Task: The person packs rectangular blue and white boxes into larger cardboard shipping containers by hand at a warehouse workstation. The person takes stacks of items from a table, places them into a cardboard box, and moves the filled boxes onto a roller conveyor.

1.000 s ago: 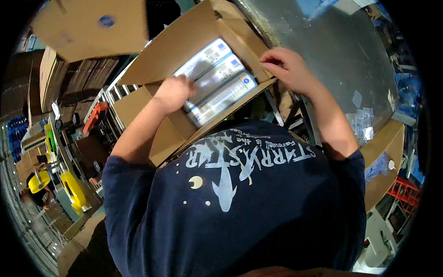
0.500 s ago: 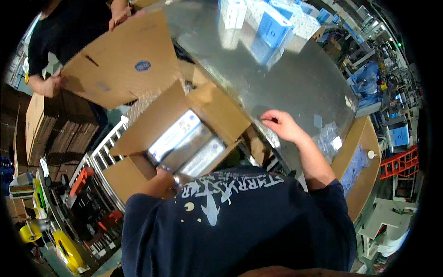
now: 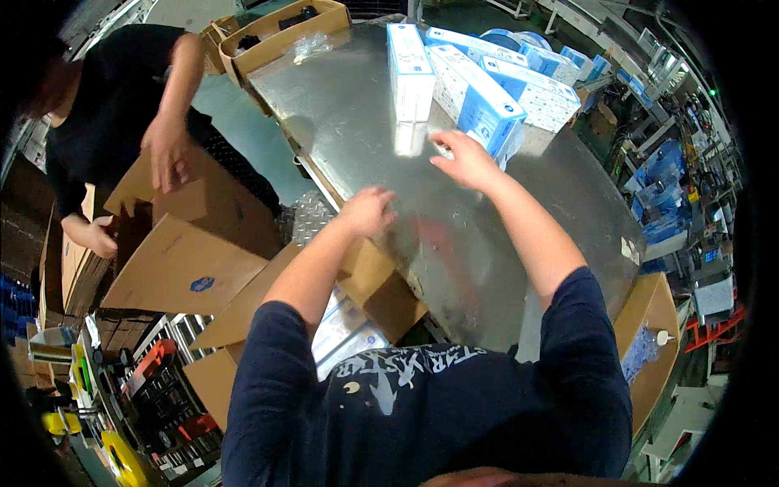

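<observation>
My right hand [image 3: 466,160] reaches out over the metal table [image 3: 503,235], fingers apart and holding nothing. Its fingertips are close to a blue and white box [image 3: 479,101], just short of it as far as I can tell. My left hand [image 3: 369,213] hovers by the table's left edge, empty, its fingers loosely apart and slightly blurred. Left of the near box, a mostly white box [image 3: 411,77] stands on end; another patterned box [image 3: 535,93] lies to the right. Below my left forearm is an open cardboard carton [image 3: 381,296] with white and blue boxes [image 3: 345,329] inside, partly hidden by my arm.
On the left a co-worker [image 3: 122,89] handles a folded-open carton [image 3: 182,264]. A cardboard tray [image 3: 284,28] sits at the table's far left corner. To my right stands a carton [image 3: 653,357] with bluish plastic inside. A tool rack [image 3: 166,406] is at lower left.
My left hand has left the open carton and risen to the table edge. My right hand has moved forward toward the boxes. The co-worker's flat cardboard has been opened into a carton shape.
</observation>
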`<state>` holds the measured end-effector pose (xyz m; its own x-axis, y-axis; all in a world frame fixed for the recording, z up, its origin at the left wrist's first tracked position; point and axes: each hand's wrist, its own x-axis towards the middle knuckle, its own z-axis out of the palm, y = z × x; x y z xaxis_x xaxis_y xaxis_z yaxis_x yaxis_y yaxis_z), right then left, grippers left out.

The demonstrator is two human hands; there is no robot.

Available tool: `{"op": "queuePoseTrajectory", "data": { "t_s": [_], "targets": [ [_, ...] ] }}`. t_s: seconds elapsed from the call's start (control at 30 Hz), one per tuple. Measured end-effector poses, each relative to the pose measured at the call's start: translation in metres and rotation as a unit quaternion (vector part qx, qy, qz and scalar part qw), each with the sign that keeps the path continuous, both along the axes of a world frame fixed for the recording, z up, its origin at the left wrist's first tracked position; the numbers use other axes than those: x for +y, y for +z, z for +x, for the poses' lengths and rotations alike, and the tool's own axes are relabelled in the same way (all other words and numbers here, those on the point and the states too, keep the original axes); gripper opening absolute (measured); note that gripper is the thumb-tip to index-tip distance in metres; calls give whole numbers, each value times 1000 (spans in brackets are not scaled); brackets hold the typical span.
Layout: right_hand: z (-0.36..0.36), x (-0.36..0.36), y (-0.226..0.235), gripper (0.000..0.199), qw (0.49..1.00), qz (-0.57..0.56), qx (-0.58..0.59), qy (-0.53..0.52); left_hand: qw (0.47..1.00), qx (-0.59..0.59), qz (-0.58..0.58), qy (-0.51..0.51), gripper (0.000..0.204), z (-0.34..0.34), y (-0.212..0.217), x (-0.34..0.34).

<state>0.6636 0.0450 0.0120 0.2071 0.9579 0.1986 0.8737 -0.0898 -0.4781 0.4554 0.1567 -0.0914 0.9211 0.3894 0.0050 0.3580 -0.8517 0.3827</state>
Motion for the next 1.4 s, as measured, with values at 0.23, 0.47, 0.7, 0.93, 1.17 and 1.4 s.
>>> {"op": "queuePoseTrajectory", "data": {
  "t_s": [0.23,0.47,0.7,0.93,1.17,1.4],
  "targets": [
    [44,111,-17,52,979,43,-197,-3,972,116,79,189,64,41,-22,13],
    [84,160,-27,27,972,41,-205,-104,975,118,73,173,64,44,-18,12],
    [77,79,-1,22,979,-49,-198,-25,978,84,64,178,63,40,-25,22],
    [149,54,-16,74,940,-80,-253,-214,981,89,60,159,63,46,-18,16],
    [135,34,16,75,982,-166,-50,-78,974,103,70,187,63,41,-24,21],
    [278,85,-33,74,886,-132,-244,-372,976,94,81,181,61,49,-22,17]
  ]
}}
